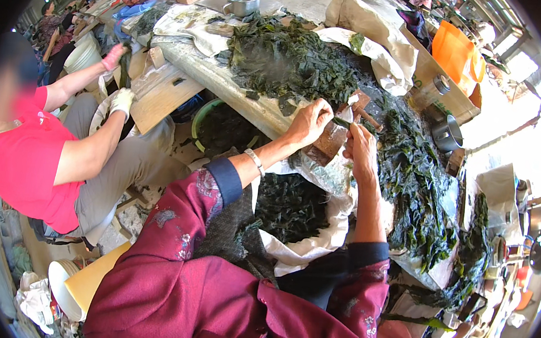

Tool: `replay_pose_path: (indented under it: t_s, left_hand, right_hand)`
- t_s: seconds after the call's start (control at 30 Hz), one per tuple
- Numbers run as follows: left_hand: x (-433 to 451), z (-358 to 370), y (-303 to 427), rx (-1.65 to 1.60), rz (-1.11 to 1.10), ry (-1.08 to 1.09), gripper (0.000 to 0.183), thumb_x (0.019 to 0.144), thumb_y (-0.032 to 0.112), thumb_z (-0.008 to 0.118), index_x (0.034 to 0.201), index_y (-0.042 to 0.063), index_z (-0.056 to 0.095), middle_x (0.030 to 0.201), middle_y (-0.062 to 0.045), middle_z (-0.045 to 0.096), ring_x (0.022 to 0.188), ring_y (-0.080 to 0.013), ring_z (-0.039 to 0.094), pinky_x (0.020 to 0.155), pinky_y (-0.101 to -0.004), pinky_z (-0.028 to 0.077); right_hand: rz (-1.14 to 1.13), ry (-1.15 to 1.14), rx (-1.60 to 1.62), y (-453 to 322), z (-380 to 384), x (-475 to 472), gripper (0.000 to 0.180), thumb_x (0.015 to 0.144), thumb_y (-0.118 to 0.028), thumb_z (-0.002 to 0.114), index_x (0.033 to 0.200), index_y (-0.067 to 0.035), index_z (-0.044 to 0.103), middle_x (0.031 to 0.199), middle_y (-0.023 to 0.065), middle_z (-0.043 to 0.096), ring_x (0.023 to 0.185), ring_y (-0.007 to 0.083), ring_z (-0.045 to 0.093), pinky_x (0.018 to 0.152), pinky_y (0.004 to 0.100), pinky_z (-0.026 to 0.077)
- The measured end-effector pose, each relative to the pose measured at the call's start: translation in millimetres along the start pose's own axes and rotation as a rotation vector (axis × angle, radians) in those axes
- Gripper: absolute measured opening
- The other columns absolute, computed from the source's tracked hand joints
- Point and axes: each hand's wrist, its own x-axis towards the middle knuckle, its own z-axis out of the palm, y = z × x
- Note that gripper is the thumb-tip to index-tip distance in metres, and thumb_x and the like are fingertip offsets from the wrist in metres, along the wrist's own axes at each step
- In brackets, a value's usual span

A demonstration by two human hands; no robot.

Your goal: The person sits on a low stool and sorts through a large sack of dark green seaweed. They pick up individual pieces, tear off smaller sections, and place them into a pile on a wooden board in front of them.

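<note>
A short dark-green strip of seaweed (341, 122) stretches between my two hands. My right hand (361, 150) grips its near end. At the other end, the pinched fingers of my left hand (311, 121) meet the strip. Right behind them, a wooden block (329, 142) with a crosswise wooden peg (369, 119) stands at the table's edge, and a bit of white cloth is on it. Below my hands, an open white sack (337, 234) holds a mass of dark seaweed pieces (289, 206). A large heap of wet seaweed (289, 56) covers the tabletop beyond.
More seaweed (416, 190) lies along the right side. A metal cup (447, 134), a jar (429, 93) and a cardboard box (447, 99) stand there. At left, a gloved co-worker (37, 160) handles seaweed by a wooden board (166, 94). A green-rimmed tub (197, 127) sits between us.
</note>
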Motion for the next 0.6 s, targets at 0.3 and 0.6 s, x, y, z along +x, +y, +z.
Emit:
replay_pose_path:
  t_s: [0.3, 0.6]
  left_hand:
    - [0.7, -47.2, -50.4, 0.309, -0.609, 0.045, 0.014, 0.087, 0.016, 0.059, 0.088, 0.002, 0.058, 0.069, -0.013, 0.060, 0.061, -0.0204, 0.058, 0.056, -0.0298, 0.048]
    - [-50.5, -73.9, -4.3, -1.051, -0.642, -0.353, 0.021, 0.096, 0.015, 0.048, 0.112, 0.002, 0.052, 0.080, 0.000, 0.049, 0.057, -0.0037, 0.038, 0.053, -0.0189, 0.036]
  right_hand:
    - [-0.329, 0.357, -0.951, 43.3, -55.1, 11.8, 0.026, 0.077, -0.021, 0.050, 0.074, 0.003, 0.060, 0.067, 0.0247, 0.057, 0.055, 0.0346, 0.055, 0.057, 0.0421, 0.045]
    - [-0.083, 0.485, -1.523, 22.8, -180.3, -26.8, 0.018, 0.085, -0.019, 0.050, 0.091, -0.010, 0.065, 0.079, 0.0173, 0.066, 0.075, 0.0351, 0.064, 0.068, 0.0449, 0.050]
